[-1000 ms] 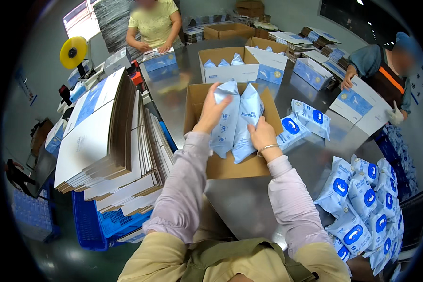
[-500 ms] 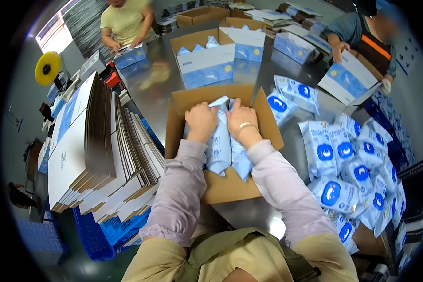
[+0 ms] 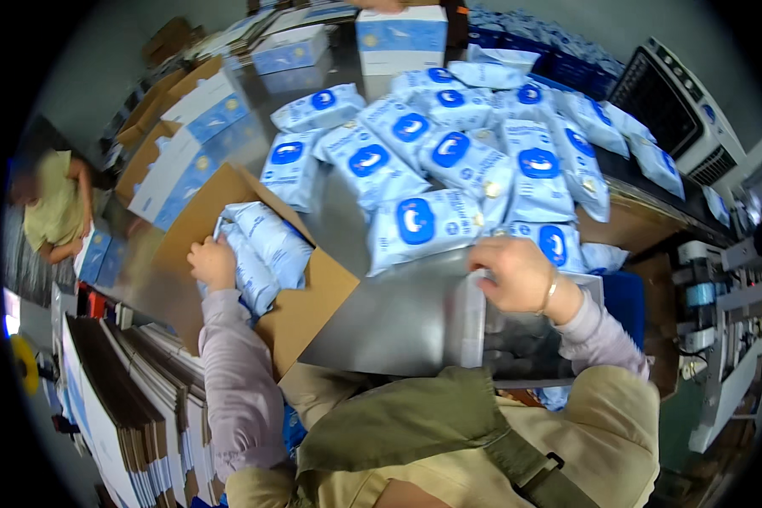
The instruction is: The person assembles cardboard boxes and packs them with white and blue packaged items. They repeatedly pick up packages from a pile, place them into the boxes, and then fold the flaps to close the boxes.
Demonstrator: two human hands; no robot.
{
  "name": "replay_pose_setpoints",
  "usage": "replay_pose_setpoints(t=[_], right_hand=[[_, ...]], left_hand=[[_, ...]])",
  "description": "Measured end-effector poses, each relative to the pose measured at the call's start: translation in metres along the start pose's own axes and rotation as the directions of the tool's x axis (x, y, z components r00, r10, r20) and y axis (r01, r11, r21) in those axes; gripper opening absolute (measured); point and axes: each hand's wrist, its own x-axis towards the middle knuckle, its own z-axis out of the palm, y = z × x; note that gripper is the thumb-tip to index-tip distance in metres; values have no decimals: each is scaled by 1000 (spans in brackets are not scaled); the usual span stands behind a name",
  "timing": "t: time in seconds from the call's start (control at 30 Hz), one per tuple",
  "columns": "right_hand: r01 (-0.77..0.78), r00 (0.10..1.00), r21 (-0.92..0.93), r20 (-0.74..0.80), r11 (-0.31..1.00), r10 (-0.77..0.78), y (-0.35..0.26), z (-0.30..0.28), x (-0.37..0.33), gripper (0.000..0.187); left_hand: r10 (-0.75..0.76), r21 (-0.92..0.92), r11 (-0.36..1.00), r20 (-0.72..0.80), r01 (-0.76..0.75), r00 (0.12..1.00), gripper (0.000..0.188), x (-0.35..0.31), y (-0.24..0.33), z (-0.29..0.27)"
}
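Note:
My left hand is inside an open cardboard box at the left, its fingers curled against a soft light-blue pack. Another such pack lies beside it in the tilted box. My right hand, with a bracelet at the wrist, hovers at the rim of a white-edged bin. Its fingers are bent together, and whatever is between them is blurred. Just beyond them lies a pile of light-blue packs with dark blue marks.
Flattened cartons stand stacked at the lower left. Blue and white boxes line the table's far left. One person works at the left; another's hand rests on a box. A machine stands right.
The view has swung to the right. My right hand has left the cardboard box and moved right to the bin by the packs. My left hand remains in the box, which now appears turned.

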Motion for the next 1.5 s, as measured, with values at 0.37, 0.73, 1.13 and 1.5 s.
replay_pose_setpoints(t=[0.37, 0.73, 1.13, 1.5], right_hand=[[-389, 920, 104, -8, 916, 392, 46, 73, -135, 28], [-238, 691, 912, -82, 333, 718, 65, -5, -133, 7], [-106, 990, 991, 97, 82, 107, -70, 56, 88, 27], [284, 941, 211, -249, 935, -230, -92, 114, 176, 64]], left_hand=[[234, -139, 962, -32, -236, 972, 36, -43, 77, -17], [489, -976, 135, -82, -168, 868, 26, -126, 96, -180], [496, -931, -162, 209, 326, 843, 22, -160, 83, -162], [141, -849, 528, 108, 18, 984, 76, -108, 14, -78]])
